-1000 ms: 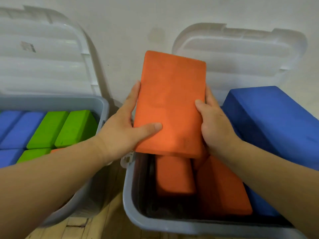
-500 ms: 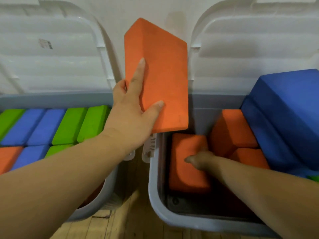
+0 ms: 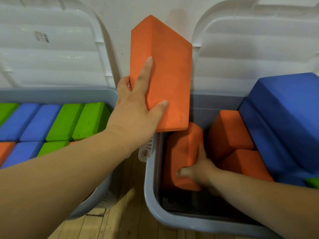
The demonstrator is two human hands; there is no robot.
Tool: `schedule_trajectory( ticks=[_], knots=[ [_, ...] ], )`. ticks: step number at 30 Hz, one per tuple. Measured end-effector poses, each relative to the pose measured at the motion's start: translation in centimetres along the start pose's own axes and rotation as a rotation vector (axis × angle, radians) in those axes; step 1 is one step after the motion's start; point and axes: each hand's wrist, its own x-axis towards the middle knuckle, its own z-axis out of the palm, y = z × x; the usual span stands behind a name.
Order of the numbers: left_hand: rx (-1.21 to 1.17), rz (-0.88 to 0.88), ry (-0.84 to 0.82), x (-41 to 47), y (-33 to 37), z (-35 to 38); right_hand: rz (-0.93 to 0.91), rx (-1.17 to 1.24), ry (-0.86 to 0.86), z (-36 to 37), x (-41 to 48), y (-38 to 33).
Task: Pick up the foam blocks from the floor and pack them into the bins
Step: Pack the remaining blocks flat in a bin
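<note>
My left hand (image 3: 136, 114) holds an orange foam block (image 3: 165, 73) upright above the gap between two grey bins. Down inside the right bin (image 3: 151, 200), my right hand (image 3: 198, 168) grips a second orange block (image 3: 184, 149) and tilts it up on its long edge against the left wall. Two more orange blocks (image 3: 229, 133) lie beside it, with large blue blocks (image 3: 283, 114) stacked at the right. The left bin (image 3: 58, 94) is filled with green, blue and orange blocks (image 3: 65, 121) in rows.
Both bins have translucent white lids (image 3: 51, 49) propped open against the wall behind. Wooden floor (image 3: 103, 225) shows between and in front of the bins. A green block corner (image 3: 313, 182) peeks in at the right edge.
My right hand let go of the raised orange block, reached into the right bin and took hold of a block there, tilting it up. The left hand keeps the raised block alone.
</note>
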Motion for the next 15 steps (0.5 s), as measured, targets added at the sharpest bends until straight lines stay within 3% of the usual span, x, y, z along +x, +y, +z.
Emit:
schedule_trajectory(
  ticks=[3, 5, 15],
  knots=[
    [0.001, -0.007, 0.005, -0.1, 0.2, 0.0, -0.021, -0.188, -0.104, 0.3, -1.1, -0.2],
    [0.0, -0.014, 0.01, -0.1, 0.2, -0.1, -0.091, -0.234, -0.067, -0.4, -1.7, -0.9],
    [0.009, -0.055, 0.022, 0.3, 0.4, 0.2, -0.541, -0.243, 0.489, -10.6, -5.2, -3.5]
  ],
)
